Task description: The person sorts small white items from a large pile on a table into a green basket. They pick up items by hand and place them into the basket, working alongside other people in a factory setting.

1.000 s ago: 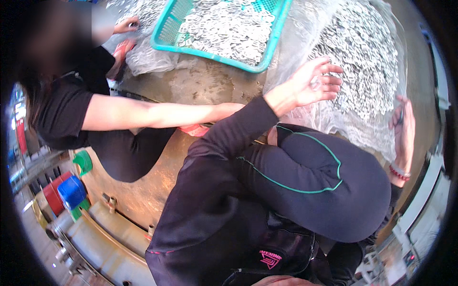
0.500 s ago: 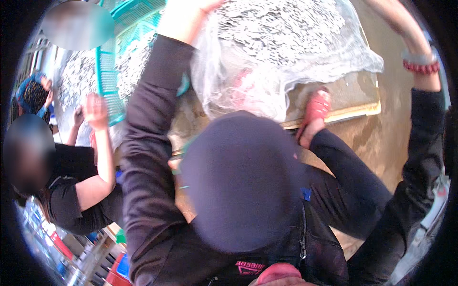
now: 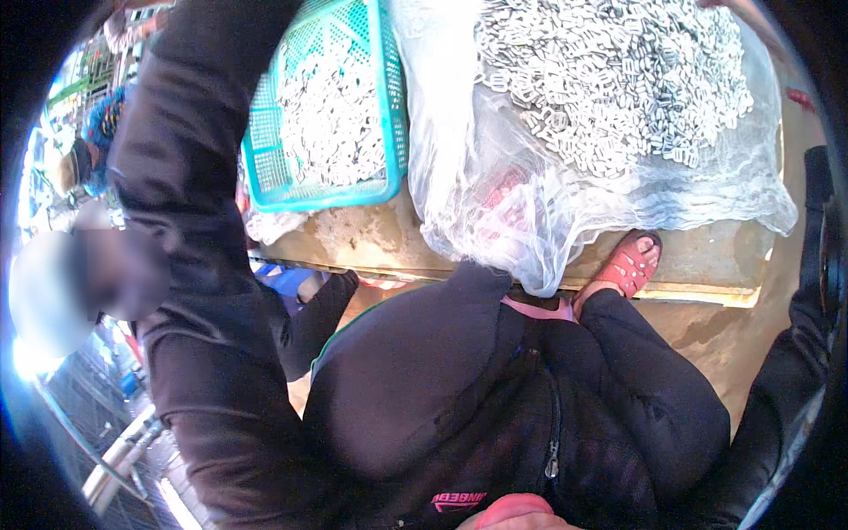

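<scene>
Across the wet surface [image 3: 702, 252], ahead of the person's knees, a broad heap of small pale pieces [image 3: 609, 88] lies on a crumpled see-through sheet [image 3: 548, 216]; to its left stands a green basket [image 3: 397, 132] holding more such pieces, with part of the sheet between the two. Both dark sleeves reach up and forward; the left hand is past the upper edge of the view, so I cannot tell how it is set; the right hand [image 3: 761, 28] shows dimly at the upper right rim, beside the heap, too blurred and cut off to tell whether it grips anything.

Wide, low sweeps toward the middle would probably suit such loose pieces, with the sheet's near edge kept flat; the foot in a red sandal [image 3: 632, 269] is best kept off the folds. Single pieces are slightly long and point every way; the heap's visible spread runs longest from left to right; the basket's long axis seems to run away from the person.
</scene>
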Motion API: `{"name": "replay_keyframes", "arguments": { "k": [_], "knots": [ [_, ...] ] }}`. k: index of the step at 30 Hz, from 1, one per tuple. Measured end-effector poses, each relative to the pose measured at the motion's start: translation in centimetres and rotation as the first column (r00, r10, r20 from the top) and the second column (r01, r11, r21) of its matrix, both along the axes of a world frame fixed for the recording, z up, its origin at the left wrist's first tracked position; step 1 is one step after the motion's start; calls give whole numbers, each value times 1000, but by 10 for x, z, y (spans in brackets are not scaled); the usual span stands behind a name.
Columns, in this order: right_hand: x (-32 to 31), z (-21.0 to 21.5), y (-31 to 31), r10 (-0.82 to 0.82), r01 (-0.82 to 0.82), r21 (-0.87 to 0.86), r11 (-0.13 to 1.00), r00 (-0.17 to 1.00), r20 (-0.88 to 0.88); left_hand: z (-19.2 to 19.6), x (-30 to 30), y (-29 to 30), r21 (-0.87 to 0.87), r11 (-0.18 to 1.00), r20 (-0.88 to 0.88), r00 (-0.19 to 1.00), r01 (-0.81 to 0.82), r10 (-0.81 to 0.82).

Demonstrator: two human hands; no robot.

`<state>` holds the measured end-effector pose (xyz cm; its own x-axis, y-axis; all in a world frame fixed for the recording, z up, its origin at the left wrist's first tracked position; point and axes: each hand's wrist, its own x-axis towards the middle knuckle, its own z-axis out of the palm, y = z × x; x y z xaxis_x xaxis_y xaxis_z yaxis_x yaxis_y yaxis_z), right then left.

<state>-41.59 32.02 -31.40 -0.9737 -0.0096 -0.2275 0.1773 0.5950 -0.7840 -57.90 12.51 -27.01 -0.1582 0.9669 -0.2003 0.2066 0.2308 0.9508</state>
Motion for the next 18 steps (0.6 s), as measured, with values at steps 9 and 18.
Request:
{"name": "replay_keyframes", "arguments": {
  "k": [9,18],
  "knots": [
    [40,-124,86,210,-253,7,967,819,534,-252,124,-27,-641,765,-646,493,63,-582],
    [73,-185,15,162,-157,-67,985,984,69,-258,128,-45,-378,917,-775,585,-126,-239]
  ]
}}
